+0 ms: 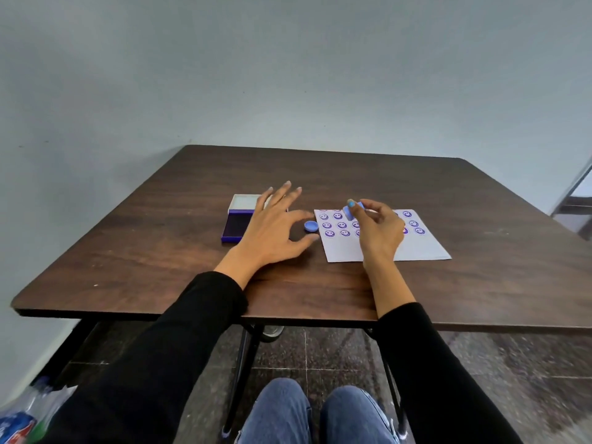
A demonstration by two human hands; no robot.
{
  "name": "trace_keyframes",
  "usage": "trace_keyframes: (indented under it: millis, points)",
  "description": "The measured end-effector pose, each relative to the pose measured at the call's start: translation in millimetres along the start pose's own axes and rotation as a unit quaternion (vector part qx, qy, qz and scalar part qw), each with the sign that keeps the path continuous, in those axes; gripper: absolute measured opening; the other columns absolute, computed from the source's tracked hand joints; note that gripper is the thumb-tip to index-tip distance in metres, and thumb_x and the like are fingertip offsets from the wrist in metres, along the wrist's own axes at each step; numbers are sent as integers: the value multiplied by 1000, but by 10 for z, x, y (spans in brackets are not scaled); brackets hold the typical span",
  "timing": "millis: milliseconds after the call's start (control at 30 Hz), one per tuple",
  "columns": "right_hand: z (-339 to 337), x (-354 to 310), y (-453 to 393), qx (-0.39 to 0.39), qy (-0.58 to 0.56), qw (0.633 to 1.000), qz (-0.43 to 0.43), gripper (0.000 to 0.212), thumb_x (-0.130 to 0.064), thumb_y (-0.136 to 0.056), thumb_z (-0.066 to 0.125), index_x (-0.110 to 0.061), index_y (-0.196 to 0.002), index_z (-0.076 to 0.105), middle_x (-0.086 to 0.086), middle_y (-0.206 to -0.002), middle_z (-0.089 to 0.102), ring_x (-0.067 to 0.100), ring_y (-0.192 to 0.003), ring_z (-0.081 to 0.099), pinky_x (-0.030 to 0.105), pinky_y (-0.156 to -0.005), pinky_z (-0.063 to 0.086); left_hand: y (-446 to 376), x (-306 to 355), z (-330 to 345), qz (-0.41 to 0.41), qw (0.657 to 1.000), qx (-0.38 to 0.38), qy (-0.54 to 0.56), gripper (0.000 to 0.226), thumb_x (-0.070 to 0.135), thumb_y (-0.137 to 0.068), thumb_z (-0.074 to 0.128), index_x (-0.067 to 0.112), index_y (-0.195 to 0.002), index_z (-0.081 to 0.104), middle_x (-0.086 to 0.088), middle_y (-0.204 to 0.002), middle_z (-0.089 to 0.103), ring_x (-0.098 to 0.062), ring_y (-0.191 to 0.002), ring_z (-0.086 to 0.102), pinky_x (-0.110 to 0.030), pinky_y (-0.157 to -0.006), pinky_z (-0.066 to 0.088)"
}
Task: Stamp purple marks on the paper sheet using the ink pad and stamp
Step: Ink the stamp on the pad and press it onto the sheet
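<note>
A white paper sheet (423, 246) lies on the dark wooden table (160, 245), right of centre, printed with several purple smiley marks. My right hand (379, 233) hovers over the sheet's left half, fingers pinched on a small blue stamp (349, 210) held above the paper. My left hand (272, 229) is spread flat, fingers apart, just above the table between pad and sheet, holding nothing. It partly covers the open purple ink pad (235, 227) with its white lid (245, 201) flipped back. A blue stamp cap (310, 225) rests beside the sheet's left edge, near my left thumb.
A grey wall stands behind the table. A chair or frame (573, 200) shows at the far right edge. Plastic bags (22, 415) lie on the tiled floor at lower left. My knees (317, 415) sit under the table's near edge.
</note>
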State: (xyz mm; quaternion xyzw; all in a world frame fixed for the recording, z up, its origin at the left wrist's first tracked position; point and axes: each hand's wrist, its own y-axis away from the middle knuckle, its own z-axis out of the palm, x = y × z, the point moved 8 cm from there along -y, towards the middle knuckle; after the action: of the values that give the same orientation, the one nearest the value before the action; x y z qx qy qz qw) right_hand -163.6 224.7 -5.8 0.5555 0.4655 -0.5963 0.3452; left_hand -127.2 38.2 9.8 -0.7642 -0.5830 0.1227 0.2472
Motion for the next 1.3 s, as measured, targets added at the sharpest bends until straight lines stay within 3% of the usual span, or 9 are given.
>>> trace_keyframes:
  millis: [100, 167, 300, 400, 733, 867, 1300]
  points:
    - [-1, -40, 26, -2, 6, 1000, -18, 23, -32, -77, 76, -19, -94, 69, 7, -90, 75, 13, -85, 66, 27, -81, 49, -66, 77, 201, 4, 997, -78, 2, 69, 78, -70, 47, 41, -128, 50, -6, -159, 7, -22, -145, -9, -52, -115, -7]
    - [-23, -85, 63, 4, 21, 999, -40, 26, -31, -76, 76, -17, -96, 69, 2, -85, 73, 8, -77, 63, 22, -77, 45, -114, 93, 308, -5, 993, -117, 12, 72, 83, -66, 44, 43, -126, 51, -5, -159, 0, -22, -144, -17, -56, -112, -12]
    - [-20, -103, 124, -20, 62, 996, -55, 21, -29, -72, 79, -18, -87, 69, -6, -76, 67, 3, -71, 61, 22, -79, 45, -162, 49, 391, -18, 989, -144, 13, 73, 87, -62, 40, 46, -120, 55, -4, -159, -1, -22, -142, -21, -56, -108, -18]
    - [-24, -20, 157, -54, 84, 994, -39, 20, -32, -70, 81, -21, -81, 68, -6, -70, 67, -4, -65, 59, 18, -71, 44, -169, 6, 411, -25, 987, -160, 16, 75, 89, -58, 38, 49, -120, 54, -4, -159, -3, -22, -141, -24, -56, -107, -20]
    - [58, -11, 192, -81, 132, 987, -52, 23, -27, -70, 82, -15, -86, 71, -6, -69, 65, -4, -60, 57, 3, -51, 40, -187, -59, 453, -49, 981, -184, 43, 68, 85, -58, 49, 54, -118, 53, -2, -159, -7, -22, -139, -29, -55, -104, -23]
    - [78, -23, 202, -82, 135, 986, -60, 24, -26, -70, 82, -13, -88, 73, -7, -69, 64, -6, -60, 56, -5, -52, 38, -186, -62, 446, -51, 981, -183, 47, 66, 84, -59, 50, 52, -117, 55, -1, -159, -7, -22, -140, -28, -56, -104, -23]
    - [114, -39, 260, -100, 156, 980, -71, 24, -27, -68, 83, -14, -86, 73, 0, -73, 70, 7, -68, 63, 10, -56, 39, -185, -60, 441, -63, 978, -189, 66, 62, 82, -59, 53, 53, -114, 56, -2, -159, -6, -24, -140, -27, -58, -105, -21]
